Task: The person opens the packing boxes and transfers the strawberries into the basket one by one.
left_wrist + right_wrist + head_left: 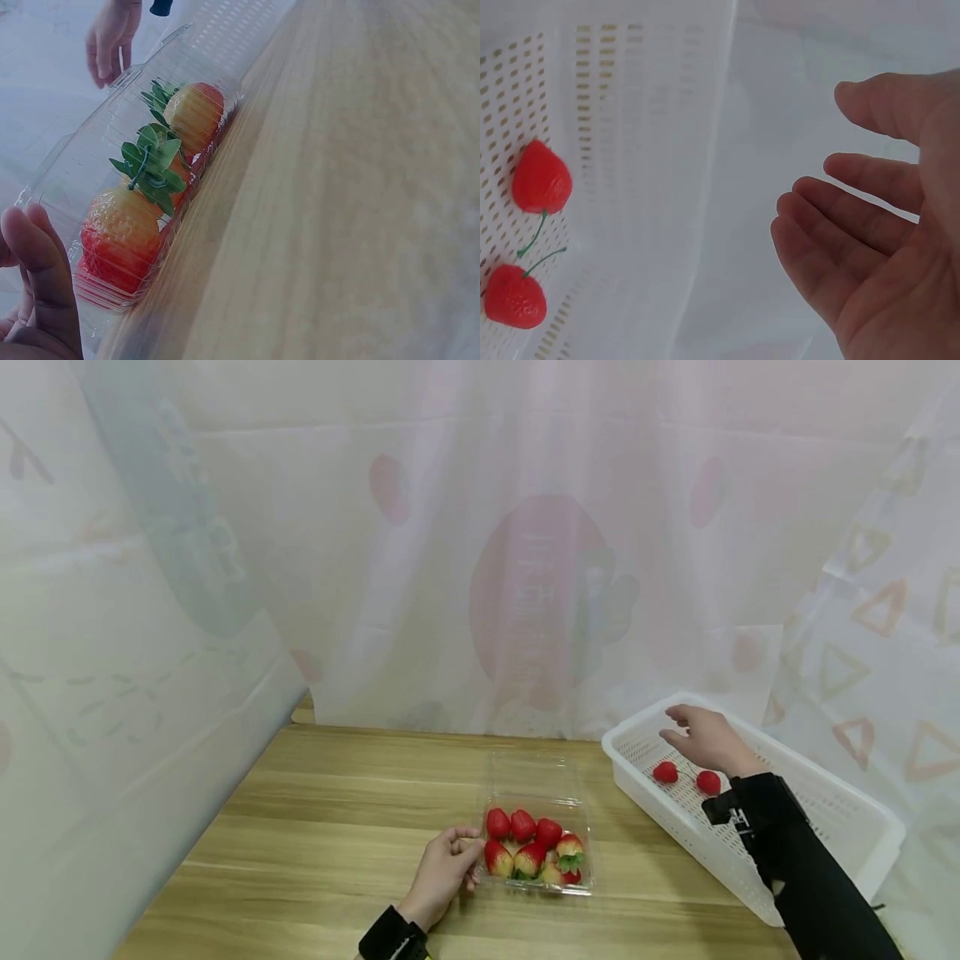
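A clear plastic clamshell box (pixel 588 860) with its lid (pixel 532 777) folded back stands on the table, holding several strawberries (pixel 529 860), some all red, others red and yellow with green leaves. My left hand (pixel 444 870) is at the box's left side, thumb and fingers pinching its edge. In the left wrist view, those fingers (pixel 46 277) meet the near corner of the box. Over the far end of a white perforated basket (pixel 678 847) hovers my right hand (pixel 705 739), fingers apart and nothing in them. Two red strawberries (pixel 541 178) with thin green stems lie in the basket below it.
The basket stands slantwise at the right side of the wooden table (pixel 315 827). Pale printed curtains (pixel 420 610) hang behind the table and on both sides. Black bands (pixel 393 935) are worn on the wrists.
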The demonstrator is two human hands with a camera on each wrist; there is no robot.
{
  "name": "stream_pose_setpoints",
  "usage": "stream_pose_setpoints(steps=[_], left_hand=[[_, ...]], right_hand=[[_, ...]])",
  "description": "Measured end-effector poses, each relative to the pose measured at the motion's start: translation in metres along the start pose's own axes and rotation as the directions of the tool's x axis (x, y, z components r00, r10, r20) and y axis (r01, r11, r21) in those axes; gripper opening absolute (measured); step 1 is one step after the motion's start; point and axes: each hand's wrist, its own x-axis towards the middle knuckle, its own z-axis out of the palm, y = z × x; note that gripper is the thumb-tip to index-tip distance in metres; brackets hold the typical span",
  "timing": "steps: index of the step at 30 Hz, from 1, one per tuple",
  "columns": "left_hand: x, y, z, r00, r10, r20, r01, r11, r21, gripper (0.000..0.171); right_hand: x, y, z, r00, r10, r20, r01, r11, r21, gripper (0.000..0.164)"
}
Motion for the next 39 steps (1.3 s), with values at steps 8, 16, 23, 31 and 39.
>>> stream_pose_setpoints(steps=[8,16,23,31,39], left_hand=[[-0.002,0.002,0.000,1.000,0.003,0.001,-0.003,1.000,-0.006,0.039],[-0.002,0.003,0.001,1.000,-0.012,-0.001,0.012,1.000,-0.007,0.037],[-0.002,0.004,0.001,1.000,-0.013,-0.003,0.013,1.000,-0.002,0.038],[-0.002,0.004,0.000,1.000,-0.013,0.004,0.013,1.000,-0.008,0.037],[-0.004,0.005,-0.001,1.000,-0.015,0.002,0.015,1.000,-0.002,0.037]], right_hand=[[-0.005,-0.046,0.003,0.991,-0.114,-0.077,0.113,0.994,-0.011,0.044],[-0.017,-0.084,0.026,0.958,-0.236,-0.162,0.240,0.971,0.005,0.042],[-0.026,-0.103,0.056,0.933,-0.297,-0.202,0.307,0.952,0.019,0.039],[-0.037,-0.112,0.097,0.955,-0.243,-0.169,0.265,0.957,0.120,0.038],[-0.044,-0.125,0.131,0.985,-0.158,-0.075,0.169,0.970,0.172,0.035]])
